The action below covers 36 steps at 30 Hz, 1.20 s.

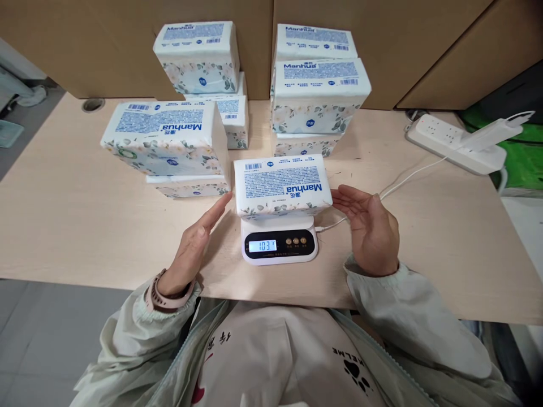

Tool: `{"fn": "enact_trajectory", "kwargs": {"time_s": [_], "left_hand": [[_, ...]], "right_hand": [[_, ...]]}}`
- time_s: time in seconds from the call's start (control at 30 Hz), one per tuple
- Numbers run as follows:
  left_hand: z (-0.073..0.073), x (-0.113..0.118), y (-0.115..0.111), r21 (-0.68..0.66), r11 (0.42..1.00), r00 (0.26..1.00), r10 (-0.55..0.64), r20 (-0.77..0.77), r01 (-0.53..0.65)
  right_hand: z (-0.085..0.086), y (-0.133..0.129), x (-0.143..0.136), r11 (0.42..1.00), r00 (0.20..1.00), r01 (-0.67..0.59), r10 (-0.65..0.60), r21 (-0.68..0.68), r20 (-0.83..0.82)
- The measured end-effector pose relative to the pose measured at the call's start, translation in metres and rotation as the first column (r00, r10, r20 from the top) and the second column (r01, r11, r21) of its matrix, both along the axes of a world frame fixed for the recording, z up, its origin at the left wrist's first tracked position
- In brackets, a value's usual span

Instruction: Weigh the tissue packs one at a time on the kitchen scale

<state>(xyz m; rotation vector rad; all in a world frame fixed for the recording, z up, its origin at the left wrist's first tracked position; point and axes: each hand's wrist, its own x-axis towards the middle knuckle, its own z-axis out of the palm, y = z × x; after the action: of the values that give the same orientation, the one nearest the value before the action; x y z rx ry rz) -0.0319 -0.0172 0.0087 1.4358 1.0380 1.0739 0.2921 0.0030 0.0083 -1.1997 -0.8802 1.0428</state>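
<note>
A white floral tissue pack lies on a small white kitchen scale, its printed top facing up. The lit display shows about 103, with the last digit hard to read. To the left of the pack is my left hand, fingers straight and held together, with a small gap to the pack. My right hand is at the pack's right end with its fingers extended; the fingertips are close to it, and I cannot tell whether they touch. Neither hand grips anything.
More tissue packs are stacked behind, at left, back left and back right. A white power strip lies at the right, and a white cable runs to the scale. Brown panels stand along the table's back.
</note>
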Motion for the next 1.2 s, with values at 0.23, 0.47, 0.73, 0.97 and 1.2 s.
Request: {"fn": "enact_trajectory", "kwargs": {"time_s": [0.23, 0.47, 0.73, 0.97, 1.2], "left_hand": [[0.0, 0.001, 0.001, 0.005, 1.0, 1.0, -0.011, -0.009, 0.011], [-0.002, -0.001, 0.001, 0.026, 0.999, 0.999, -0.039, -0.029, 0.04], [-0.005, -0.002, 0.003, 0.045, 0.998, 0.998, -0.046, -0.03, 0.047], [-0.002, 0.003, 0.006, 0.019, 0.997, 0.997, -0.076, 0.018, 0.076], [0.014, 0.025, 0.005, 0.056, 0.99, 0.984, -0.138, 0.115, 0.132]], "right_hand": [[-0.001, 0.0, 0.0, 1.0, 1.0, -0.005, 0.005, 0.011, 0.003], [-0.001, -0.001, 0.001, 0.999, 0.999, -0.03, 0.03, 0.017, 0.023], [-0.003, -0.002, 0.001, 0.999, 0.999, -0.041, 0.04, 0.024, 0.016], [-0.012, -0.001, 0.004, 0.979, 0.976, -0.194, 0.185, 0.064, 0.119], [0.009, -0.012, -0.01, 0.773, 0.732, -0.634, 0.598, 0.008, 0.327]]}}
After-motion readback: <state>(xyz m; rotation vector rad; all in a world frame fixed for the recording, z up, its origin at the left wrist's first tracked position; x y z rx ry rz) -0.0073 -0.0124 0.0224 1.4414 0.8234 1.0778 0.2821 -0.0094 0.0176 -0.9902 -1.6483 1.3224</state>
